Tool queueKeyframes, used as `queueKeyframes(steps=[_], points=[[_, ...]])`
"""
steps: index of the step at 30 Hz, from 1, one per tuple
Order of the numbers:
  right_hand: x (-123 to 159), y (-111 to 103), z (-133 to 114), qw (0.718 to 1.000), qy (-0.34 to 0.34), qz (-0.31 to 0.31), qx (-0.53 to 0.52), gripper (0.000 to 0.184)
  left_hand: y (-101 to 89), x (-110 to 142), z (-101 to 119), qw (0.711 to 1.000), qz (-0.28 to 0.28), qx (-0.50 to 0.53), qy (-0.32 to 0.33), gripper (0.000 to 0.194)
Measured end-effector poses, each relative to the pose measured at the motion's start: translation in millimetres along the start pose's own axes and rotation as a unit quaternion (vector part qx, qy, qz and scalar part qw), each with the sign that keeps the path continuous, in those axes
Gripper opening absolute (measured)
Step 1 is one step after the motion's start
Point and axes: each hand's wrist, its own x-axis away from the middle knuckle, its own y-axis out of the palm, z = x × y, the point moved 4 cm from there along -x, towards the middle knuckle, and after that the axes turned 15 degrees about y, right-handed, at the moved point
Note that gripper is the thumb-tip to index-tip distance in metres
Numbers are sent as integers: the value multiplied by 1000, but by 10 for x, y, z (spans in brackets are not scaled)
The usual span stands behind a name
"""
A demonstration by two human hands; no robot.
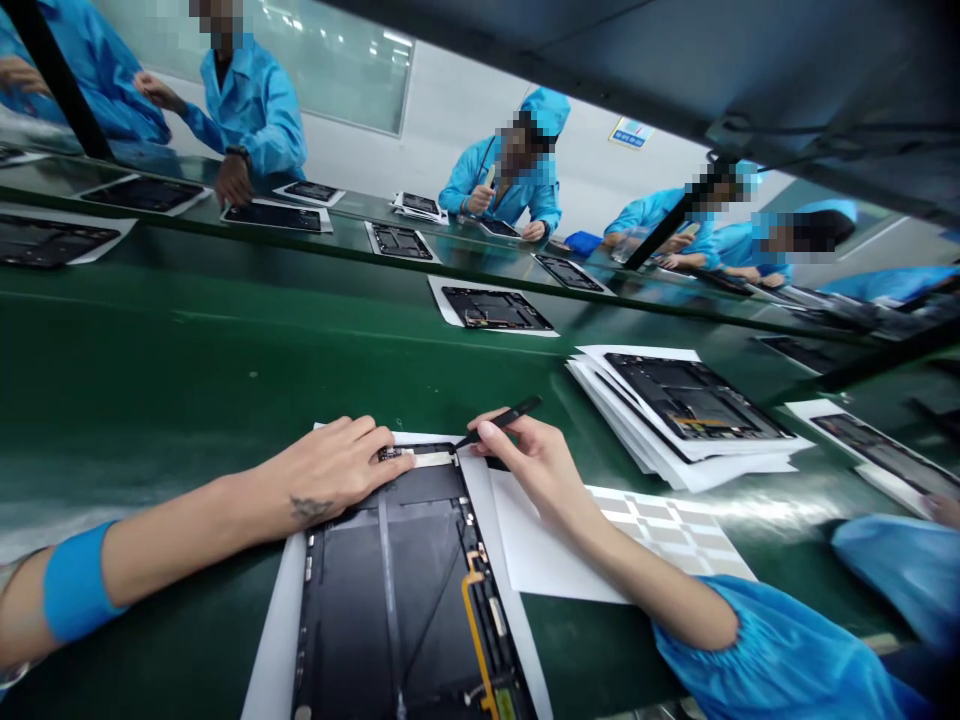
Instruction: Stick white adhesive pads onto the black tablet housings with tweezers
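Note:
A black tablet housing (pixel 420 560) lies in front of me on white paper, its inside facing up. Inside it I see an orange ribbon cable (pixel 471 610) along the right side. A short white strip (pixel 435 460) crosses near the far end. My left hand (pixel 337 470) comes in from the left, fingers bent and closed together, fingertips at the strip's left end. In my right hand (pixel 529 455), a slim black spudger (pixel 506 414) is pinched like a pen. Its tip points at the strip's right end by the housing corner; whether it touches, I cannot tell.
A sheet of pale adhesive labels (pixel 667 525) lies under my right forearm. Behind it stands a stack of papers with a tablet housing (pixel 697 395) on top. More housings on paper line the green conveyor (pixel 225 350). Several people in blue work across it; a dark shelf (pixel 675 70) hangs overhead.

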Motion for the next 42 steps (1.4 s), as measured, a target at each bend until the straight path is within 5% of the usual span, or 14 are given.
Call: queueKeyframes(steps=[10,18,21,24,28,36,39,42], points=[[60,8,-487,997,-60,-48,-4,32,-144,-416,8,994,-105,-21,14,56],[19,162,-483,976,-145,-104,126,23,-58,-35,4,999,24,32,-3,33],[-1,221,-501,937,-253,-91,223,18,-57,91,7,995,79,55,4,37],[-14,385,-497,859,-315,-148,375,21,-56,96,7,996,67,58,6,38],[-26,581,-527,776,-318,-212,502,15,-58,67,0,997,50,66,8,38],[-17,753,-686,679,-329,-244,609,16,-53,61,9,997,45,62,8,33],[-58,667,-656,659,-339,-250,623,19,-58,60,16,997,46,63,7,35],[-115,481,-556,693,-299,-254,604,14,-61,59,23,997,50,64,7,34]])
